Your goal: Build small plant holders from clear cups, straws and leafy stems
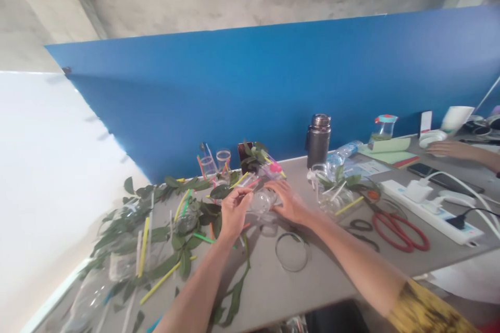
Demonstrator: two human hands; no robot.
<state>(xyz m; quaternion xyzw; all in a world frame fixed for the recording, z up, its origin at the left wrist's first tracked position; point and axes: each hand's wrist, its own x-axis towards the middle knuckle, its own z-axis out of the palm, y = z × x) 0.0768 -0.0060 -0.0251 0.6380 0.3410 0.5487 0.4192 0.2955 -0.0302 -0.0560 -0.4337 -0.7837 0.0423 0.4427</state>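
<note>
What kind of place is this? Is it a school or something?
I can't be sure, but it looks like an office or workroom: a grey table against a blue partition, with a plugged-up power strip.

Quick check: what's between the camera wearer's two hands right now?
A clear plastic piece lies between the left hand and the right hand, as the head view shows; it's too blurred to tell exactly what it is.

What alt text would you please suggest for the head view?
A person's left hand and right hand hold a clear plastic piece over a grey table; leafy stems and straws lie left, red-handled scissors and a power strip right.
</note>
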